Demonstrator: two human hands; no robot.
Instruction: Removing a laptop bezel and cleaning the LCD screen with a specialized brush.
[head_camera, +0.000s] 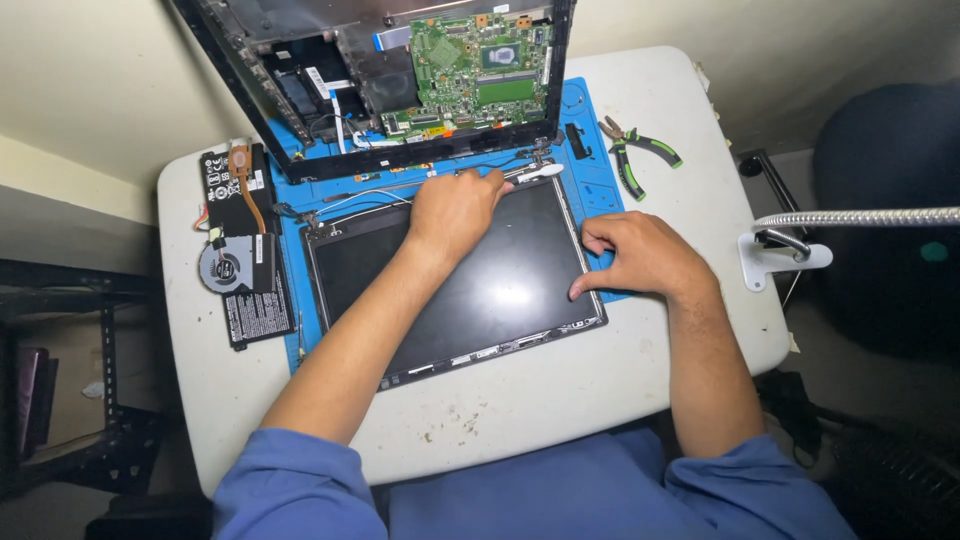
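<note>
The laptop screen panel (460, 285) lies flat on the blue mat (590, 120), apparently already detached; the left hand (455, 205) presses curled on its top edge; the right hand (640, 255) rests fingers-down on its right edge, gripping nothing.

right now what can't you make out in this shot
- Head view: left hand covers what its fingers press at the screen panel top edge.
- Laptop base: rear cut off by the picture's top edge.
- Battery labels: too small.
- Lamp arm: head beyond the right edge.
</note>
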